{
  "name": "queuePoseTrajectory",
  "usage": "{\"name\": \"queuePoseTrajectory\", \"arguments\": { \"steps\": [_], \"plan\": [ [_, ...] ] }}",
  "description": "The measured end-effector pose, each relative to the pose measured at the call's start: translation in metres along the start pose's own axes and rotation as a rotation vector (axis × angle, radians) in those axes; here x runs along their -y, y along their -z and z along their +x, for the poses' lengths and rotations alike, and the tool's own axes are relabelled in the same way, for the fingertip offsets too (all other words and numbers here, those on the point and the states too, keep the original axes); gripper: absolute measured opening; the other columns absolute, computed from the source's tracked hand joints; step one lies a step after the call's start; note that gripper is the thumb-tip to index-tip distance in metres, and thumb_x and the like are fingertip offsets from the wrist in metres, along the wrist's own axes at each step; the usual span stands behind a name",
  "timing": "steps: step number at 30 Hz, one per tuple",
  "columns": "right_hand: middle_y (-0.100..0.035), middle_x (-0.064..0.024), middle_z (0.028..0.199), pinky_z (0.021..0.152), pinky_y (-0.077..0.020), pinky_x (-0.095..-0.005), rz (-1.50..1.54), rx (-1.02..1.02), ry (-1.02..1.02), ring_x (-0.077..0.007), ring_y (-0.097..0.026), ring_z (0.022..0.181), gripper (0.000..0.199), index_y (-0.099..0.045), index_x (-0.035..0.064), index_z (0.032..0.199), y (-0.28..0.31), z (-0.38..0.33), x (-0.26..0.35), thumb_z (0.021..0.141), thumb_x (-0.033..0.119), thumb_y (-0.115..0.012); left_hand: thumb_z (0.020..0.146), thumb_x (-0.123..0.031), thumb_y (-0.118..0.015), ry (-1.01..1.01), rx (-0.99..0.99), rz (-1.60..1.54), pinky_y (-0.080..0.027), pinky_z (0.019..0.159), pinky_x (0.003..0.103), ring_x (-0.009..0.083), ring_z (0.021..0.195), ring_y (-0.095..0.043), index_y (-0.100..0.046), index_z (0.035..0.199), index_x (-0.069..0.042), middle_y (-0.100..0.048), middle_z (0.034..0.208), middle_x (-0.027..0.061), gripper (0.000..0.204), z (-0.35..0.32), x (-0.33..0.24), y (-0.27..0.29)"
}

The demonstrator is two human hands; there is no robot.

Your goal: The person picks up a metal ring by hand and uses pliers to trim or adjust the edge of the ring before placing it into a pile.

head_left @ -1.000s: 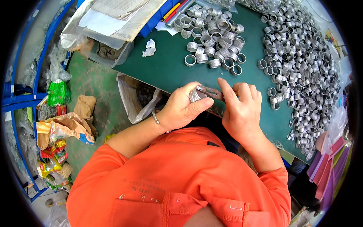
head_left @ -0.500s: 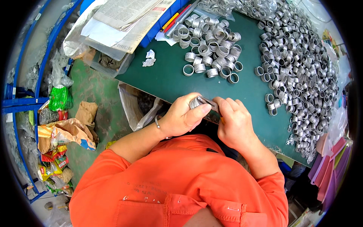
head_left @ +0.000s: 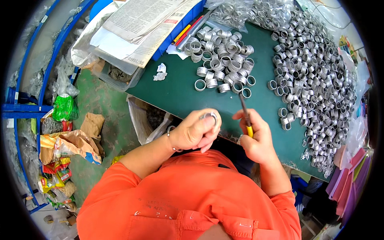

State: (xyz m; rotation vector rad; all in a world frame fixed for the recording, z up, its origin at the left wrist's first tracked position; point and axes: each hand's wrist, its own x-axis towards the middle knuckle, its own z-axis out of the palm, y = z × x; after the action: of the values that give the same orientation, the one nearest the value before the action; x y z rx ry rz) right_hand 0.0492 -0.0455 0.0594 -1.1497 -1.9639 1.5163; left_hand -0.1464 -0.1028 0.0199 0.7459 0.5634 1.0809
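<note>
In my left hand [head_left: 197,130], closed at the front edge of the table, is a grey metal ring [head_left: 215,116], held between thumb and curled fingers. To its right and apart from it, my right hand [head_left: 258,138] grips a yellow-handled tool [head_left: 244,107] with a slim dark metal blade pointing away from me. Whether the blade is a file or a scraper I cannot tell. Beyond both hands lies a small pile of ridged metal rings [head_left: 226,56] on the green tabletop [head_left: 176,94]. A far larger heap of the same rings [head_left: 316,88] spreads along the right side.
At the back left, newspapers [head_left: 140,20] lie over a blue tray [head_left: 176,30], with pens [head_left: 184,34] beside it. Crumpled paper scraps [head_left: 161,72] sit nearby. Bags of rings [head_left: 270,14] stand at the back. Below the table's left edge hangs an open white sack [head_left: 138,120].
The tool has come away from the ring: my right hand has moved right and its blade now points up and away. My left hand still holds the ring, turned and slightly lower.
</note>
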Motion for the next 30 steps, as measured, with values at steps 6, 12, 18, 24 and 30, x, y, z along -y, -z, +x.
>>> {"name": "queuePoseTrajectory", "arguments": {
  "steps": [6,12,18,24,30],
  "plan": [
    [-0.049,-0.0126,0.076,0.061,-0.0433,-0.0362,-0.439,-0.153,0.423,-0.0309,-0.051,0.069,0.047,-0.058,0.0014,0.099,0.004,0.004,0.005,0.056,-0.015,-0.048,0.089,-0.060,-0.047,-0.107,-0.028,-0.020,-0.037,0.036,0.024,0.0075,0.034,-0.033,-0.043,0.079,-0.007,-0.038,0.046,0.0001,0.053,0.008,-0.009,0.004],
    [-0.045,-0.0031,0.076,0.067,-0.0313,-0.0350,-0.823,-0.181,0.556,-0.0210,-0.046,0.072,0.047,-0.063,0.0099,0.106,0.005,0.005,0.019,0.062,-0.006,-0.061,0.087,-0.055,-0.055,-0.167,-0.104,0.181,-0.038,0.037,0.023,0.0067,0.036,-0.036,-0.044,0.081,-0.006,-0.041,0.050,-0.0005,0.051,0.002,-0.007,-0.002],
    [-0.044,-0.0006,0.076,0.065,-0.0307,-0.0347,-1.046,-0.331,0.681,-0.0182,-0.045,0.070,0.040,-0.063,0.0116,0.109,0.000,0.012,0.014,0.070,0.008,-0.064,0.087,-0.049,-0.060,-0.154,-0.134,0.324,-0.038,0.039,0.022,0.0068,0.042,-0.040,-0.045,0.087,-0.003,-0.044,0.056,0.0013,0.048,-0.001,-0.002,0.001],
    [-0.042,0.0003,0.073,0.058,-0.0299,-0.0325,-1.128,-0.376,0.688,-0.0178,-0.043,0.067,0.042,-0.062,0.0097,0.112,-0.002,0.015,0.006,0.070,0.009,-0.062,0.088,-0.042,-0.061,-0.131,-0.257,0.372,-0.038,0.044,0.022,0.0068,0.049,-0.044,-0.048,0.092,-0.001,-0.047,0.059,0.0011,0.043,0.000,0.004,-0.004],
    [-0.048,-0.0037,0.071,0.056,-0.0362,-0.0350,-1.034,-0.190,0.583,-0.0226,-0.048,0.064,0.043,-0.061,0.0056,0.108,0.003,0.015,0.013,0.066,0.001,-0.060,0.089,-0.034,-0.060,-0.118,-0.338,0.479,-0.038,0.048,0.023,0.0066,0.052,-0.044,-0.050,0.090,-0.001,-0.050,0.060,0.0001,0.034,0.002,0.002,-0.009]
  ]
}}
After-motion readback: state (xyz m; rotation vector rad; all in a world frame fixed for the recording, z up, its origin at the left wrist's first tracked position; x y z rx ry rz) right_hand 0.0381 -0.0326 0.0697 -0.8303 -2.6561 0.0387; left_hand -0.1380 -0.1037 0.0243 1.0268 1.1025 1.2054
